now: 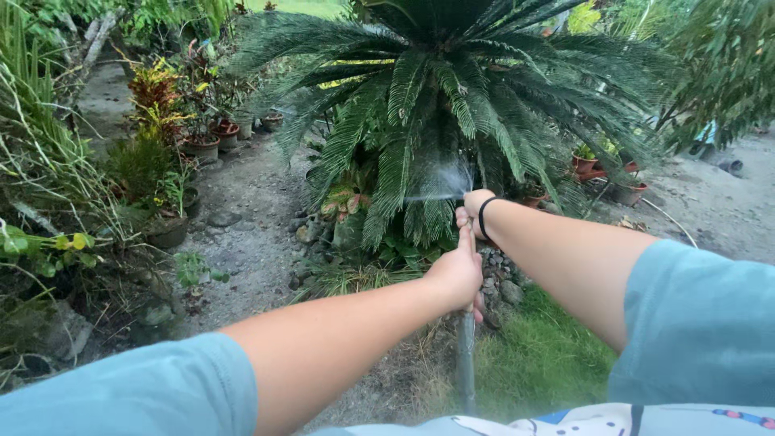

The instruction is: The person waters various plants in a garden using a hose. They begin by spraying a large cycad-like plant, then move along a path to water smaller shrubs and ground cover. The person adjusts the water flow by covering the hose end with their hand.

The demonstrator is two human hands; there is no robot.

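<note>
Both arms stretch forward, and a grey garden hose (466,355) runs up from the bottom of the view between them. The left hand (457,273) wraps round the hose partway along, its fingers (479,305) clenched about the tube so that the hose passes straight through the fist. Just beyond it, the right hand (474,211) grips the hose's far end, fingers closed over the tip, which is hidden under the hand. A thin black band (483,216) circles the right wrist.

From the right hand a fine white spray of water (440,187) fans out to the left, misty and pale against the dark fronds of a large cycad (440,97). The cycad's leaves are stiff, feathery and deep green, arching out from a central crown.

The hose is smooth, dull and round, and hangs nearly vertical below the left hand. Beneath it lie patchy grass (537,355) and rough grey stones (499,278) heaped at the plant's base. A bare gravelly path (250,218) leads away on the left, lined with terracotta pots (211,141) holding red and yellow foliage. Both sleeves are soft light blue cloth.
</note>
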